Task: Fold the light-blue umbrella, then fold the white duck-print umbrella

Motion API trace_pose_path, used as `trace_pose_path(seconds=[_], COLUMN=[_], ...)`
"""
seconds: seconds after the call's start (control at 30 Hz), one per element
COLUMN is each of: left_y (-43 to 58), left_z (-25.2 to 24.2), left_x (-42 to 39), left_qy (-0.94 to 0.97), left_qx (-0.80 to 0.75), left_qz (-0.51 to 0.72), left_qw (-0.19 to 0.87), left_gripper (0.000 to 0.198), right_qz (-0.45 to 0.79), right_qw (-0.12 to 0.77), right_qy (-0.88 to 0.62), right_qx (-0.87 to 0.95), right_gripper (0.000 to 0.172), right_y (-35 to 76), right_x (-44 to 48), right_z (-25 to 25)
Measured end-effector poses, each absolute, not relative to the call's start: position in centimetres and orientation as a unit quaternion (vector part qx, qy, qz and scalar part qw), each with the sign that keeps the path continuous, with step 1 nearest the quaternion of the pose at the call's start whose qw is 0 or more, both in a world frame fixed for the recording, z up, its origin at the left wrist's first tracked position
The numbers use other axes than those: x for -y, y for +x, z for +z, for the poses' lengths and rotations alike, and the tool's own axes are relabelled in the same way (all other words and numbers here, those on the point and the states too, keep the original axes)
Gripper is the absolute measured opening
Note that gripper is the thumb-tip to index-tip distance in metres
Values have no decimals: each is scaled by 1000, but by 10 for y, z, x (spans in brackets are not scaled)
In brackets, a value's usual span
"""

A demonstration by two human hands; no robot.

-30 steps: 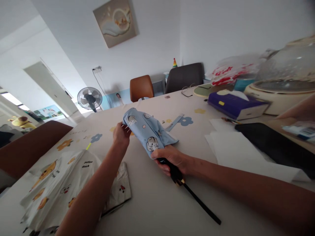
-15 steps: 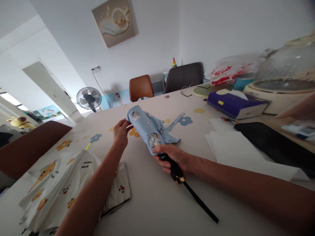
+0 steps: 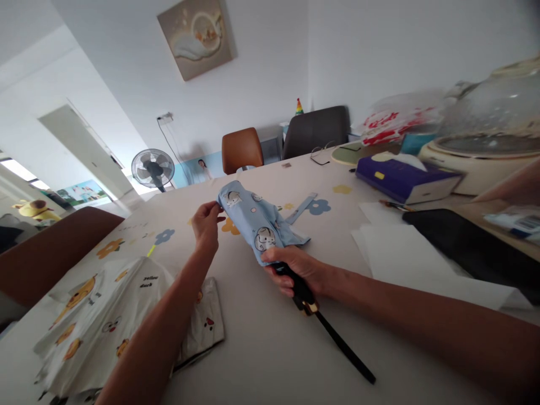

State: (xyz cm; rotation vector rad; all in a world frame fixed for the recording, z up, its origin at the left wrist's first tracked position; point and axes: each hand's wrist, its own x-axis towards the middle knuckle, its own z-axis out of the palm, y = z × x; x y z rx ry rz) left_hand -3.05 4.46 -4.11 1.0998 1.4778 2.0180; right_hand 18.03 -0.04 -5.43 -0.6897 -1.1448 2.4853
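A folding umbrella (image 3: 259,216) in light blue fabric with cat prints lies tilted above the table, its closure strap (image 3: 301,208) sticking out to the right. My right hand (image 3: 297,270) is wrapped round its black handle and the lower edge of the fabric. A black wrist strap (image 3: 343,347) hangs from the handle towards me. At the far left end, my left hand (image 3: 206,222) pinches the fabric edge with thumb and fingers. Under my left forearm lies a crumpled white fabric item (image 3: 112,315) with yellow duck prints.
On the right of the table (image 3: 261,349) are white papers (image 3: 394,256), a black flat case (image 3: 472,247), a purple tissue box (image 3: 405,179) and a large glass-topped appliance (image 3: 485,146). Eyeglasses (image 3: 321,154) lie at the back. Chairs (image 3: 242,149) and a fan (image 3: 152,169) stand beyond.
My left hand has shifted very slightly left and up at the umbrella's end. My right hand and the umbrella look practically the same.
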Motion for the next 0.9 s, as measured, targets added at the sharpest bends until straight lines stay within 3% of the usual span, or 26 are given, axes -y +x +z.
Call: trace_pose_path(seconds=[0.2,0.47,0.63,0.9], left_y=[-34,-15,15,28], left_z=[-42,-30,-22,-18], left_x=[-44,-36,-24,-18], left_qy=[368,293,315,235], left_qx=[-477,-522,-500,-458], left_qz=[725,725,701,672], left_qw=[333,341,399,532], left_gripper=[20,19,36,32], right_qz=[873,842,799,771], right_qw=[122,159,190,128], right_qy=[-239,-290,-343,-362], right_qx=[407,427,457,508], right_gripper=[22,22,23,22], right_y=[181,178,176,175], right_x=[0,3,5,9], right_z=[-56,-55,-57,-60])
